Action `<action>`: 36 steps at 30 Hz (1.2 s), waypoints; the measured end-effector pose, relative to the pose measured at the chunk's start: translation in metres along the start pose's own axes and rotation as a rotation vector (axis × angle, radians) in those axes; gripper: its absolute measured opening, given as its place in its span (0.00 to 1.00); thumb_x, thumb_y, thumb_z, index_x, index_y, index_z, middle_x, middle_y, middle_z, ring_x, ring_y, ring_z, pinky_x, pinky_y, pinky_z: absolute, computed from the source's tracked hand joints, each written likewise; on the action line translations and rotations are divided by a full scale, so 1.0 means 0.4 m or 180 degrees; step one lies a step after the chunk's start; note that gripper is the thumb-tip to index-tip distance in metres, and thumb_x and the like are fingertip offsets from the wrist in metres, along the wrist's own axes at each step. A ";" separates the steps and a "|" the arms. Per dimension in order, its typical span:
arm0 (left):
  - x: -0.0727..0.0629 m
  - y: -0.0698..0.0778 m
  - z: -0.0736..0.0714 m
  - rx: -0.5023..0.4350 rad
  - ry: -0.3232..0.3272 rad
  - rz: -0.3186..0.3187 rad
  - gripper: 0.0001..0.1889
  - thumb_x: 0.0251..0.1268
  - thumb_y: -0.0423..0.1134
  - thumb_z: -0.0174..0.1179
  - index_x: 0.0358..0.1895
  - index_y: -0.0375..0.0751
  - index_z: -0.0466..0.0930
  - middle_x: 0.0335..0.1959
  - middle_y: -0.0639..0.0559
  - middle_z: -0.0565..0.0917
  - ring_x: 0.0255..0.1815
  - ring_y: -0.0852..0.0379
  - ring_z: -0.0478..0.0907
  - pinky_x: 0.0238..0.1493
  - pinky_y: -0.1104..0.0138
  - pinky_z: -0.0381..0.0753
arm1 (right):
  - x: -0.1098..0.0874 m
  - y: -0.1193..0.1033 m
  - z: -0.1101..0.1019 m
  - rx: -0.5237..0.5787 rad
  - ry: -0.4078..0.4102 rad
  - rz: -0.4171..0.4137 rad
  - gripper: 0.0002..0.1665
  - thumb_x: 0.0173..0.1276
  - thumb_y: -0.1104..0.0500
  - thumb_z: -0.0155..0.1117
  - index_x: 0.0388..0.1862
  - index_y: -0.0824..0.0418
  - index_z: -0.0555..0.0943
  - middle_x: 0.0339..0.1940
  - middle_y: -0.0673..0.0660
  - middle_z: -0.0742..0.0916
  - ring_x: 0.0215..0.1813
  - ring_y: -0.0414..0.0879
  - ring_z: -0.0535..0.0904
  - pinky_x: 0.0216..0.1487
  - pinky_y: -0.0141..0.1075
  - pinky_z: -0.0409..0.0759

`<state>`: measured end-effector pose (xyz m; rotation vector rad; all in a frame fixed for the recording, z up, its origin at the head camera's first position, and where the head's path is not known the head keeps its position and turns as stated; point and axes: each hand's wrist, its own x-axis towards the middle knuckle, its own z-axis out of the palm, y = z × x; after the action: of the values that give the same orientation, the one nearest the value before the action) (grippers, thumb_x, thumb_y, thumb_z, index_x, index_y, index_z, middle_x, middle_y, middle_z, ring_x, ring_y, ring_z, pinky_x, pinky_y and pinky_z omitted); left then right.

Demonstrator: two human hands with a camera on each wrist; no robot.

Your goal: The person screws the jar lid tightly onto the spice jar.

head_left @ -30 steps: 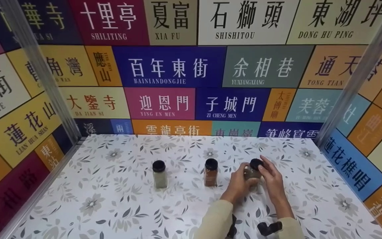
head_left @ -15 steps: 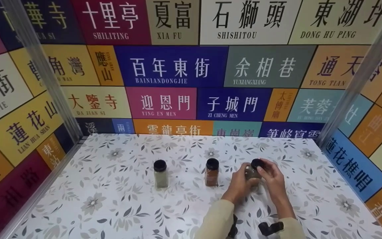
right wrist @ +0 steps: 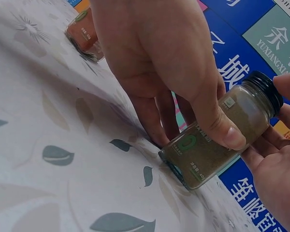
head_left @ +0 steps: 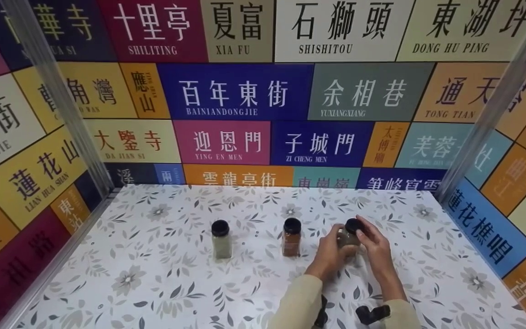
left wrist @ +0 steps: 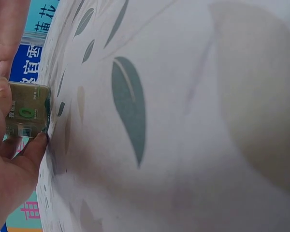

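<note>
A square glass spice jar of brownish-green powder stands on the table at the right, with a black lid on its neck. My left hand grips the jar's body, thumb across its front. My right hand pinches the lid between thumb and fingers. In the left wrist view the lower part of the jar shows, its base at the tabletop. Just left of my hands stands a jar of reddish-brown powder, black-lidded. Further left is a jar of pale green powder, also with a black lid.
The table has a white cover printed with grey leaves and flowers. A panel with colourful place-name signs rises behind it, and similar panels flank both sides. Clear strips run up the corners.
My right fingers shift round the lid: they curl in closer half a second ago and reach further up and out now. The left hand keeps its grip; the jars stay put.
</note>
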<state>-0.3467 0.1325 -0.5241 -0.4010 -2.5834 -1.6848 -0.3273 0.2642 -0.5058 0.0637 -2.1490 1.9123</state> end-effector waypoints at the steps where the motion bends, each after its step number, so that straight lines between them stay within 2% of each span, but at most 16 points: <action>1: 0.000 0.000 -0.001 -0.0004 0.0003 0.0014 0.24 0.60 0.43 0.70 0.60 0.57 0.74 0.53 0.48 0.87 0.53 0.59 0.83 0.57 0.67 0.80 | 0.000 0.000 0.001 0.0021 0.0005 -0.0002 0.27 0.78 0.62 0.53 0.73 0.67 0.68 0.68 0.53 0.77 0.58 0.20 0.74 0.61 0.15 0.71; 8: 0.001 0.000 0.001 0.0019 0.0023 0.0082 0.24 0.60 0.42 0.70 0.58 0.56 0.74 0.51 0.49 0.87 0.52 0.59 0.83 0.55 0.68 0.81 | 0.001 0.004 0.003 0.0196 0.0105 0.0048 0.28 0.74 0.64 0.59 0.71 0.70 0.68 0.52 0.33 0.80 0.57 0.20 0.76 0.58 0.17 0.75; 13: -0.002 -0.003 0.002 0.0115 0.0040 0.0214 0.24 0.60 0.42 0.70 0.59 0.53 0.74 0.49 0.48 0.88 0.50 0.58 0.84 0.52 0.70 0.80 | 0.001 0.007 0.005 0.0336 0.0155 0.0193 0.30 0.71 0.65 0.63 0.69 0.69 0.66 0.51 0.36 0.80 0.56 0.22 0.77 0.53 0.21 0.80; 19: 0.004 -0.002 0.000 0.0116 -0.0024 0.0039 0.25 0.60 0.38 0.70 0.60 0.57 0.73 0.52 0.50 0.87 0.54 0.59 0.82 0.56 0.67 0.80 | 0.002 0.007 0.013 0.0340 0.0291 0.0171 0.30 0.67 0.67 0.67 0.64 0.70 0.67 0.52 0.45 0.80 0.53 0.25 0.79 0.53 0.22 0.82; 24: 0.003 -0.001 -0.002 0.0083 -0.0025 0.0014 0.26 0.60 0.38 0.70 0.61 0.57 0.73 0.51 0.50 0.87 0.53 0.59 0.83 0.55 0.67 0.81 | 0.002 0.004 0.012 0.0296 0.0260 0.0243 0.34 0.68 0.65 0.67 0.69 0.67 0.65 0.58 0.50 0.79 0.55 0.25 0.77 0.53 0.20 0.80; 28: 0.000 -0.004 -0.003 0.0063 -0.0023 0.0054 0.26 0.61 0.42 0.70 0.61 0.56 0.73 0.52 0.50 0.87 0.52 0.59 0.83 0.55 0.68 0.80 | 0.002 0.000 0.005 -0.0007 0.0137 0.0269 0.32 0.76 0.56 0.59 0.75 0.60 0.65 0.68 0.57 0.76 0.57 0.21 0.74 0.57 0.17 0.73; 31: -0.001 -0.005 -0.005 0.0039 0.0000 0.0113 0.26 0.60 0.44 0.70 0.61 0.55 0.73 0.50 0.49 0.87 0.50 0.59 0.83 0.53 0.68 0.80 | 0.004 -0.002 0.000 -0.0070 0.0048 0.0188 0.29 0.80 0.53 0.50 0.76 0.61 0.66 0.74 0.61 0.72 0.59 0.18 0.72 0.62 0.14 0.69; 33: -0.001 -0.005 -0.006 0.0020 0.0017 0.0130 0.26 0.59 0.45 0.70 0.60 0.55 0.74 0.49 0.49 0.87 0.48 0.60 0.83 0.51 0.69 0.80 | 0.004 -0.002 -0.001 0.0057 -0.0015 0.0142 0.28 0.82 0.55 0.46 0.75 0.64 0.66 0.75 0.60 0.71 0.60 0.17 0.71 0.64 0.14 0.68; 36: -0.002 -0.005 -0.005 -0.0002 0.0024 0.0153 0.26 0.58 0.45 0.70 0.60 0.55 0.74 0.48 0.49 0.87 0.47 0.60 0.83 0.50 0.70 0.80 | 0.002 0.000 -0.002 0.0257 -0.0040 0.0090 0.27 0.82 0.58 0.45 0.74 0.69 0.66 0.68 0.51 0.77 0.60 0.20 0.73 0.63 0.15 0.69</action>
<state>-0.3467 0.1298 -0.5252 -0.4521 -2.5465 -1.6685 -0.3280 0.2653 -0.5054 0.0611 -2.0909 2.0195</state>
